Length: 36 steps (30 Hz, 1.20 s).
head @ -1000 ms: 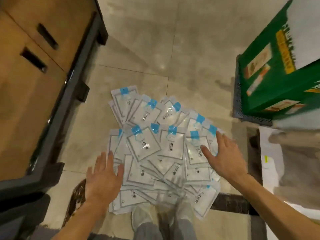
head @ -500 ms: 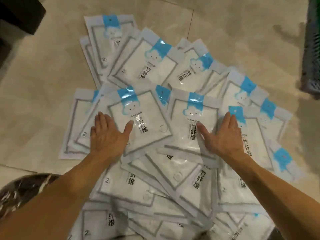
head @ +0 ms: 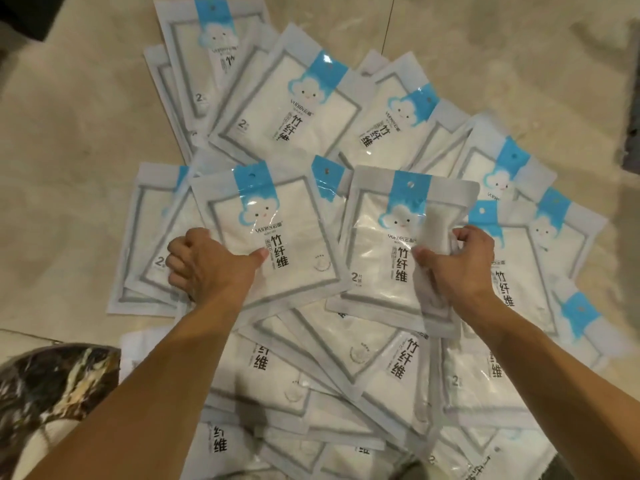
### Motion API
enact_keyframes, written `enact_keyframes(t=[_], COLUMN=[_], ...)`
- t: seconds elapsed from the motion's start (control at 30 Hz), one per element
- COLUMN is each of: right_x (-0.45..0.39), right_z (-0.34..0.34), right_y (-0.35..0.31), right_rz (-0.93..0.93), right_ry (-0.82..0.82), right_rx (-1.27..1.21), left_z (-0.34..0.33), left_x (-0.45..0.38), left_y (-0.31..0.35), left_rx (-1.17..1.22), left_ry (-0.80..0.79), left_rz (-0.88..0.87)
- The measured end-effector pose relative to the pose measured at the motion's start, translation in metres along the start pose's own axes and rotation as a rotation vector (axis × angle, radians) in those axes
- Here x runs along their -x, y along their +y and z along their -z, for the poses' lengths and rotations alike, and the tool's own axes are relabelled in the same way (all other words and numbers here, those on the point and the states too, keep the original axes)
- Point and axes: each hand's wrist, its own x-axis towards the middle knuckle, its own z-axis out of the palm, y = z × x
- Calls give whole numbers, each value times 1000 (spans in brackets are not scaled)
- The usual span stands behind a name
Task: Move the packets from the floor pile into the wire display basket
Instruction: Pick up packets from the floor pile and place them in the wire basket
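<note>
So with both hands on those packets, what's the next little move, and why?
Probably lift both packets clear of the pile. The left hand grips one packet at its edge, the right hand pinches another, its right edge already raised. No basket is in view yet.

Beige tiled floor (head: 79,109) — a dark marbled patch (head: 45,386) at lower left.

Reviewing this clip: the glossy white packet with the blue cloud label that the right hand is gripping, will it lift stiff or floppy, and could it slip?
The glossy white packet with a blue cloud label already buckles where the right hand pinches its edge, so it will probably sag when lifted. The glare on its film suggests a slick surface, apt to slide off neighbouring packets. It looks flat and thin, so likely light.
</note>
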Motion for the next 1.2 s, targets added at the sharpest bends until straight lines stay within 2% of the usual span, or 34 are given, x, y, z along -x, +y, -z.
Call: enact_keyframes(t=[0.07, 0.23, 0.33, 0.43, 0.5, 0.6, 0.73, 0.87, 1.2], right_x=[4, 19, 26, 35, 42, 56, 77, 108, 252], right_z=[5, 19, 31, 49, 64, 92, 142, 202, 387], right_y=[-4, -9, -17, -26, -33, -54, -101, -175, -430], right_rz=[-10, -42, -94, -124, -131, -138, -127, -80, 110], right_ry=[-55, -159, -230, -312, -330, -381, -490, -581, -781], right_rx=[-113, -342, -443, -530, -563, -547, -566, -558, -574], left_z=[6, 23, 34, 50, 70, 114, 189, 285, 599], left_x=[-1, -12, -7, 0, 8, 28, 59, 93, 205], left_y=[5, 11, 5, -6, -8, -4, 10, 29, 66], left_rx=[-66, -106, 76, 372, 593, 731, 814, 882, 1050], left_ry=[-8, -207, -206, -217, -303, -433, -486, -524, -533], left_rz=[61, 95, 23, 5, 79, 94, 92, 94, 62])
